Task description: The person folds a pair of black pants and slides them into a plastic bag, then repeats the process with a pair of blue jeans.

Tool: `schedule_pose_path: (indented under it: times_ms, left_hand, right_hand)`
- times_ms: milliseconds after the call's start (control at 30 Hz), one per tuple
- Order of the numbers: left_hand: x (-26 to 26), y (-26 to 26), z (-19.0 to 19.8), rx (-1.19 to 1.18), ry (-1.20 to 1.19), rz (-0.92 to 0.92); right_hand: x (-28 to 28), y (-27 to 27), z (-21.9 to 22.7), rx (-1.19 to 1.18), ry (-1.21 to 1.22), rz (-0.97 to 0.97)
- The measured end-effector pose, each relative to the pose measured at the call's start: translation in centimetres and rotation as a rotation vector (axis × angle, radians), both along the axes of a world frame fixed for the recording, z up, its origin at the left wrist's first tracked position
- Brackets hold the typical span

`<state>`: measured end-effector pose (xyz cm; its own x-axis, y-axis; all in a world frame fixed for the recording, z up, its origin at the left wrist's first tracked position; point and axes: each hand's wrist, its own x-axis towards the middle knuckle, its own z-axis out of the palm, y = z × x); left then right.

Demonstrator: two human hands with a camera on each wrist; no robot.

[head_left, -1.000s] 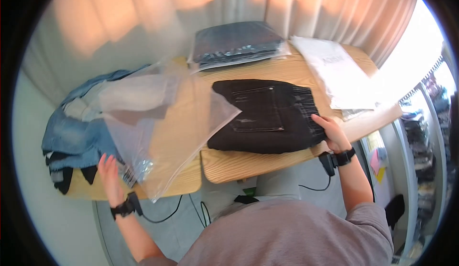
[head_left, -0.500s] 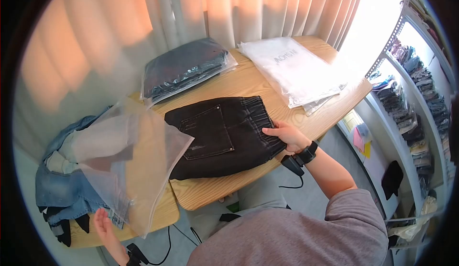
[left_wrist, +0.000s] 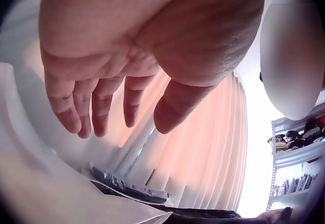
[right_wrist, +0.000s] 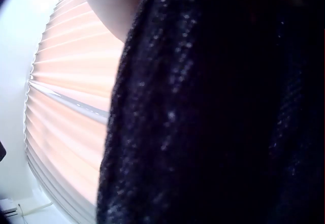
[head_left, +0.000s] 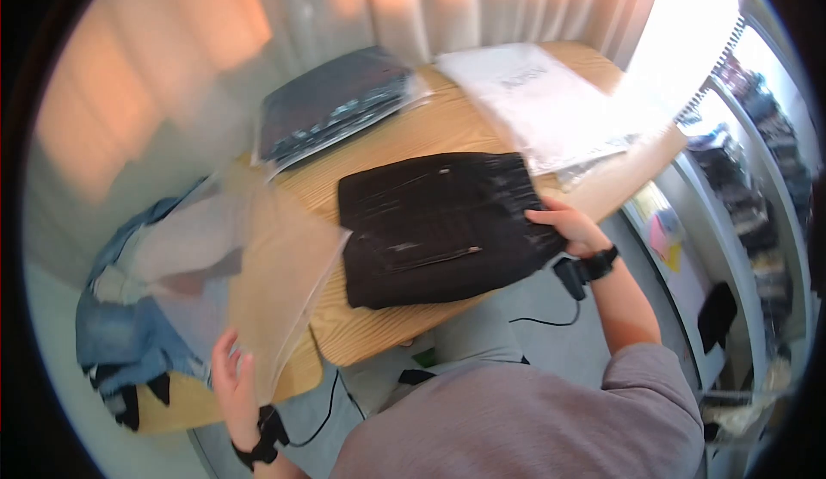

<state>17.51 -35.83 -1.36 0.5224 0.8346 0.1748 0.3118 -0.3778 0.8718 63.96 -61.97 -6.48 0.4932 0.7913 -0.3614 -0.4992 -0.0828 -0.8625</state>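
In the head view, folded black jeans lie at the middle of the wooden table, their elastic waistband to the right. My right hand grips that waistband, thumb on top and fingers hidden underneath. Dark jeans fabric fills most of the right wrist view. My left hand is beside the lower edge of a clear plastic bag, with fingers apart. Seen from the left wrist, the left palm has slightly bent fingers and nothing in it. The bag's right corner reaches the left edge of the black jeans.
Blue jeans are heaped at the table's left, partly under the bag. A bagged stack of dark clothing sits at the back by the curtain. White packages lie at back right. Shelves with folded clothes stand beyond the right side.
The view has turned to the right. My right hand has drawn the black jeans rightward, away from the bag. My left hand has moved right to the bag's lower edge.
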Motion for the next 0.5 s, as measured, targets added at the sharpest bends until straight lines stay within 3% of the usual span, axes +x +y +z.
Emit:
schedule_pose_path:
  times_ms: [200,267,500]
  left_hand:
    - [3.0,-1.4,-0.1,0.145,0.292,-0.033]
    - [3.5,-1.1,-1.5,0.193,0.291,-0.178]
    - [3.6,-1.2,-6.4,0.216,0.47,-0.245]
  right_hand:
    - [0.3,-0.9,0.0,-0.038,0.004,-0.043]
    - [0.6,-0.5,-0.3,-0.057,-0.024,-0.02]
    - [-0.1,-0.5,0.1,-0.038,0.014,-0.042]
